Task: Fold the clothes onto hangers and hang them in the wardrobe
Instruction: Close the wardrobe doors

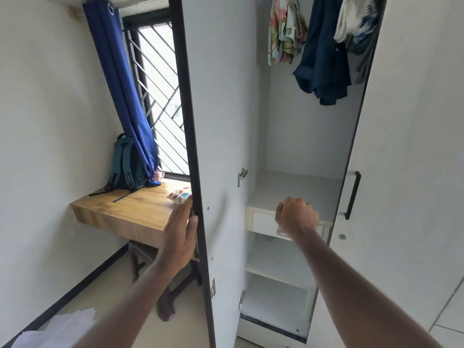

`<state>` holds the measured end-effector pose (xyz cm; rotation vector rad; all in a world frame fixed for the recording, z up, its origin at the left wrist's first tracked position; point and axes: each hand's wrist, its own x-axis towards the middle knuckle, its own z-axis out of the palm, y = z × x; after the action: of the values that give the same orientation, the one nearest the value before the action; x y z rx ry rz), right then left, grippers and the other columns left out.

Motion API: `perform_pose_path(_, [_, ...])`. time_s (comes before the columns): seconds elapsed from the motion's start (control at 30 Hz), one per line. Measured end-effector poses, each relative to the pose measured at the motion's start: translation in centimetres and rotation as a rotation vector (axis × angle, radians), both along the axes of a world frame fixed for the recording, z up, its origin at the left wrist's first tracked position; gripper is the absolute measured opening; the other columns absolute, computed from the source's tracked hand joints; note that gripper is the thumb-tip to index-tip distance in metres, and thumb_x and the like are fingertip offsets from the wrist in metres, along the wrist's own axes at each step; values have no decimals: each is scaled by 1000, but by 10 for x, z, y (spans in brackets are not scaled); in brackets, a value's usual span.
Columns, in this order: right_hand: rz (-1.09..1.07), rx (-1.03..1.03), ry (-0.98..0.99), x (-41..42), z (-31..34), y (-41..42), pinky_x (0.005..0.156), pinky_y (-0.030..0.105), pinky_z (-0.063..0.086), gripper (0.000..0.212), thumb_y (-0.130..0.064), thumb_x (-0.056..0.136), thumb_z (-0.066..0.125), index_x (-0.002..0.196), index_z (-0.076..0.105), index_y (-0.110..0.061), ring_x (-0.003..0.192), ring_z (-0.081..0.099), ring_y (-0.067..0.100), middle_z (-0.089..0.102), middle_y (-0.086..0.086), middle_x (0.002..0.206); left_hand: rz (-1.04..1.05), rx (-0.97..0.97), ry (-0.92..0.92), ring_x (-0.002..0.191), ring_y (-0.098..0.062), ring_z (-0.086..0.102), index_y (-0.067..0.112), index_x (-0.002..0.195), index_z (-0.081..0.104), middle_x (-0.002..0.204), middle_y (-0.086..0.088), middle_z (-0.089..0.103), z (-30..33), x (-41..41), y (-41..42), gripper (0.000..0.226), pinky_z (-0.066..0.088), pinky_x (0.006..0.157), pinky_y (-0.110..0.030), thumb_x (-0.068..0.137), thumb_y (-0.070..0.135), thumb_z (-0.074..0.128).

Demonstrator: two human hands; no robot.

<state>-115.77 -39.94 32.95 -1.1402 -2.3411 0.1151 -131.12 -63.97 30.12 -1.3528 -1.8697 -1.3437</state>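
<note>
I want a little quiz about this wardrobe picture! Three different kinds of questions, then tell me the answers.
1. True or false: the left hand holds the edge of the open wardrobe door.
2. How many garments hang inside the wardrobe? A) one B) three C) six
3. Fill in: the right hand, fingers curled, is in front of the small white ____.

Key: 1 true; 2 B, counting the floral garment, the navy shirt and the white patterned garment; 3 drawer.
</note>
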Motion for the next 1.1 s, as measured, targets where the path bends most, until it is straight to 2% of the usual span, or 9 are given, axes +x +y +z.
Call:
perform_pose_path(0.07, [-35, 2, 24, 15, 3, 9, 69, 36, 42, 30, -26, 99, 43, 95, 67, -9, 90, 67, 39, 69, 16, 95, -53, -7, 16, 134, -2, 45, 6, 148, 46, 138, 4, 55, -5, 17, 18, 45, 35, 112, -19, 105, 20, 39])
perform_pose_path(0.17, [-75, 11, 56, 39, 7, 24, 69, 37, 46, 30, -25, 98, 42, 92, 67, -9, 87, 66, 40, 69, 16, 93, -134, -3, -7, 131, -10, 52, 7, 142, 54, 138, 0, 60, -5, 41, 48, 43, 46, 107, -27, 102, 21, 53])
perform_pose_path(0.3, [-145, -2, 76, 73, 12, 49, 73, 38, 47, 32, -26, 99, 41, 98, 68, -8, 91, 65, 41, 68, 17, 97, -213, 36, -149, 100, 9, 64, 20, 119, 66, 108, 20, 67, 4, 87, 97, 32, 56, 84, -15, 89, 27, 77])
perform_pose_path(0.4, [-189, -5, 96, 95, 14, 66, 70, 37, 45, 31, -24, 98, 41, 94, 68, -9, 87, 66, 40, 67, 16, 91, -195, 19, -212, 85, -1, 71, 10, 110, 74, 95, 7, 76, 12, 117, 147, 33, 56, 78, -17, 83, 27, 83])
perform_pose_path(0.63, [-259, -36, 98, 138, 21, 115, 66, 34, 37, 30, -26, 100, 41, 74, 50, -14, 73, 50, 33, 54, 6, 76, -214, -155, -175, 108, -29, 70, 2, 127, 67, 118, -14, 73, 24, 145, 252, 30, 52, 95, -28, 99, 9, 60])
perform_pose_path(0.77, [-247, -24, 94, 147, 23, 139, 66, 34, 37, 34, -26, 100, 41, 70, 44, -12, 72, 47, 34, 46, 4, 71, -201, -140, -253, 94, -28, 73, 3, 112, 75, 102, -11, 78, 28, 141, 283, 21, 50, 85, -23, 94, 11, 69])
perform_pose_path(0.87, [-228, -5, 90, 148, 24, 155, 66, 35, 37, 33, -28, 102, 40, 75, 49, -13, 72, 47, 34, 48, 6, 75, -275, -150, -438, 73, -30, 73, 5, 85, 79, 72, -8, 75, 25, 131, 299, 14, 62, 75, -45, 89, 18, 75])
perform_pose_path(1.0, [-191, -18, 94, 145, 23, 170, 65, 35, 38, 25, -26, 103, 39, 86, 53, -14, 73, 49, 33, 57, 8, 82, -239, -173, -486, 69, -38, 70, 9, 65, 66, 63, -13, 66, 22, 128, 320, 32, 60, 64, -54, 90, 28, 74])
perform_pose_path(1.1, [-162, -38, 90, 143, 19, 180, 66, 35, 38, 20, -22, 101, 42, 98, 59, -12, 75, 49, 33, 65, 10, 95, -226, -198, -415, 53, -34, 49, 4, 61, 55, 54, -15, 54, 22, 133, 335, 41, 54, 57, -45, 95, 24, 69])
